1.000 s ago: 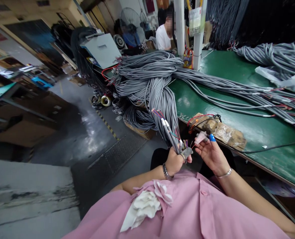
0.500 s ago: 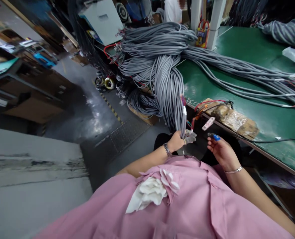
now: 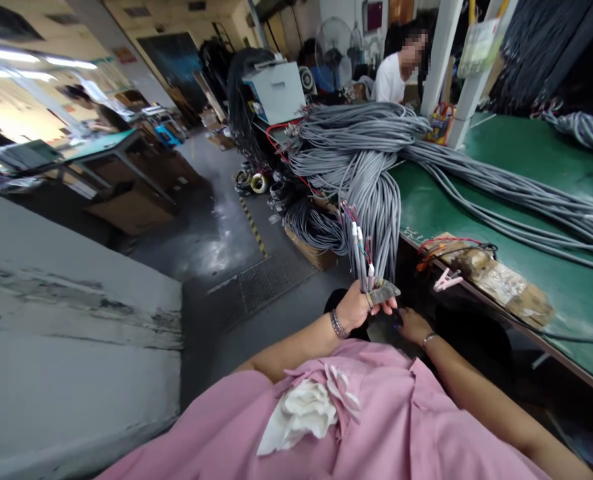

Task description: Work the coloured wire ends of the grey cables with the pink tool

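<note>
My left hand [image 3: 355,308] is closed around several grey cables [image 3: 360,257] in front of my waist. Their ends point up, with white bands and thin coloured wires showing. Grey covers sit on fingers of this hand. Just to its right and lower, my right hand [image 3: 414,327] reaches in near the left fingertips. Its fingers are dark and blurred, so I cannot tell what they hold. Behind the held ends, a thick bundle of grey cables [image 3: 376,190] hangs over the table's edge.
More grey cables [image 3: 506,193] stretch across the green table [image 3: 536,157]. At its edge lie a taped wooden block [image 3: 506,283] and a pink clip [image 3: 447,280]. A grey wall [image 3: 76,320] stands left. A person in white [image 3: 390,77] sits beyond the table.
The view has tilted up, bringing in more of the room. My left hand now holds the cable ends upright. My right hand has moved in close to the left one and lower.
</note>
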